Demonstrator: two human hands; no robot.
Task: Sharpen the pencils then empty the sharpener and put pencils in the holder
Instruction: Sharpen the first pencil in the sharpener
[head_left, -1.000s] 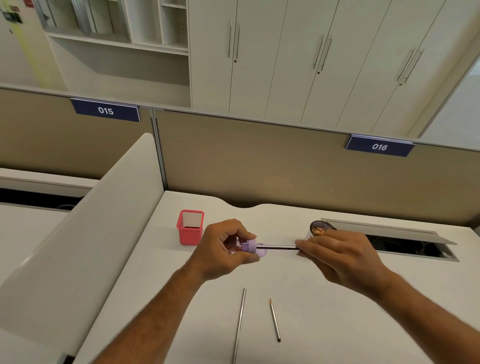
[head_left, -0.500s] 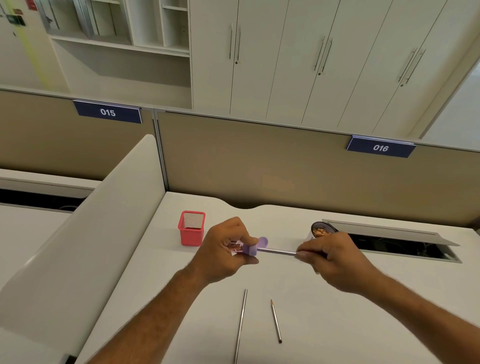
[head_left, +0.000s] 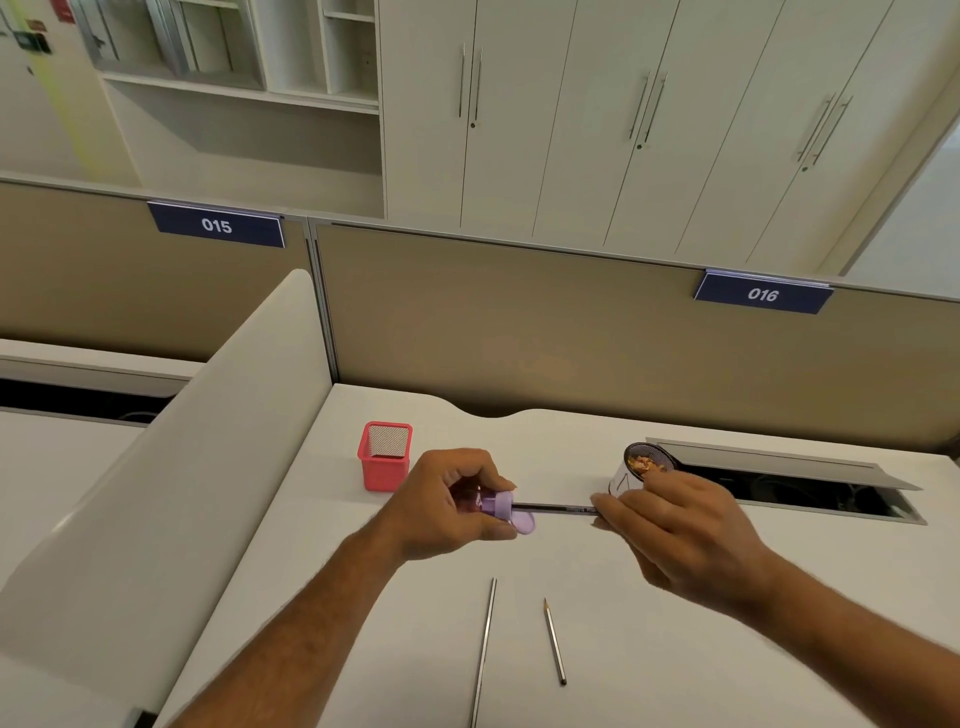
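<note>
Toward the white desk's (head_left: 675, 649) far left corner, a red square mesh pencil holder (head_left: 385, 456). Above mid-desk, left hand (head_left: 447, 506) curled tight around a purple plastic sharpener (head_left: 498, 506); dark pencil (head_left: 553, 507) socketed in it, pinched by right hand (head_left: 680, 525). Near the front edge, two loose thin pencils (head_left: 555, 642).
</note>
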